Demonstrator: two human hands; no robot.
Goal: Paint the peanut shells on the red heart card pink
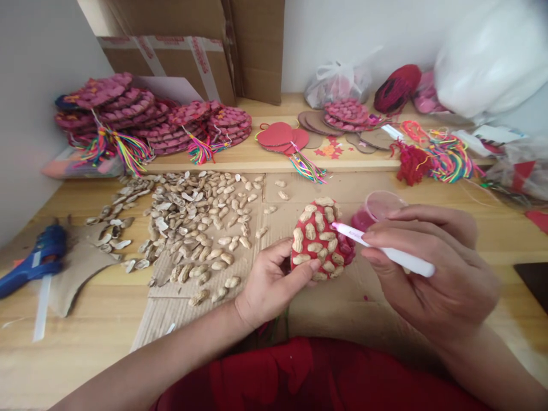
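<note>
My left hand (274,279) grips a round red disc (309,242) by its lower left edge, thumb on top. Peanut shells cover the disc's face, and those along its right edge are coloured pink. In my right hand (432,262) is a white paint marker (385,248), pinched between thumb and fingers. Its pink tip touches or nearly touches a shell at the upper right of the disc. Just behind the marker stands a small clear cup (383,204) with pink colour inside, partly hidden by my right fingers.
Many loose peanut shells (201,222) spread over cardboard at the left. A blue glue gun (38,260) lies at the far left. Along the raised back shelf are stacked pink shell discs (103,108), red discs with a tassel (282,137), colourful cords (449,157) and bags.
</note>
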